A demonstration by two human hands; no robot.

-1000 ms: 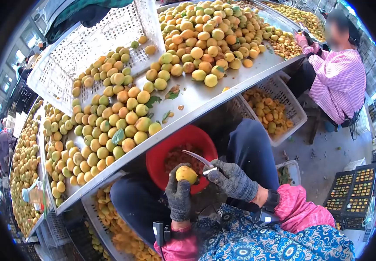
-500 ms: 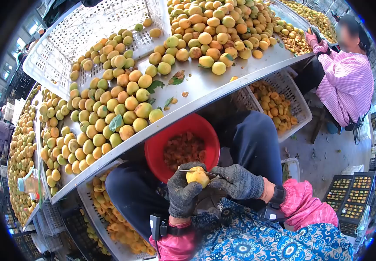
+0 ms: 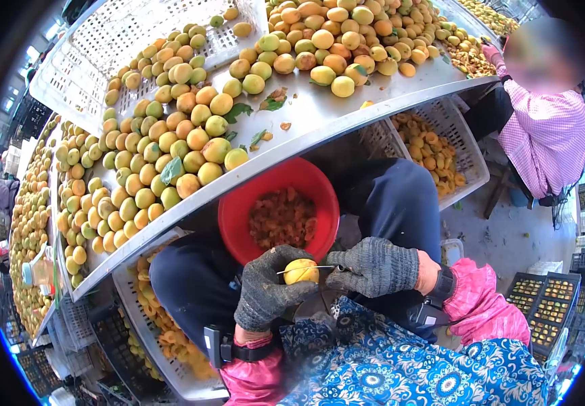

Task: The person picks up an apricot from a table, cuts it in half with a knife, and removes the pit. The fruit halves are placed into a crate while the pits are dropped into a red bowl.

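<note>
My left hand (image 3: 269, 287), in a grey glove, is closed around a yellow fruit (image 3: 302, 271) above my lap. A thin metal tool (image 3: 326, 267) lies across the fruit, its tip showing on the left side. My right hand (image 3: 377, 266), also gloved, pinches the tool's other end just right of the fruit. Behind my hands sits a red bucket (image 3: 230, 223) between my knees, with brownish-orange fruit pieces (image 3: 283, 218) in it.
A metal table (image 3: 319, 132) heaped with whole fruit crosses in front, with a tipped white crate (image 3: 76, 81) on it. Crates of halved fruit (image 3: 434, 152) stand below. Another person (image 3: 546, 135) sits at the right. Black trays (image 3: 546, 304) stand at lower right.
My hands have drawn slightly apart, and the fruit shows more fully between them. The view has shifted a little. The other person's head and body have moved slightly.
</note>
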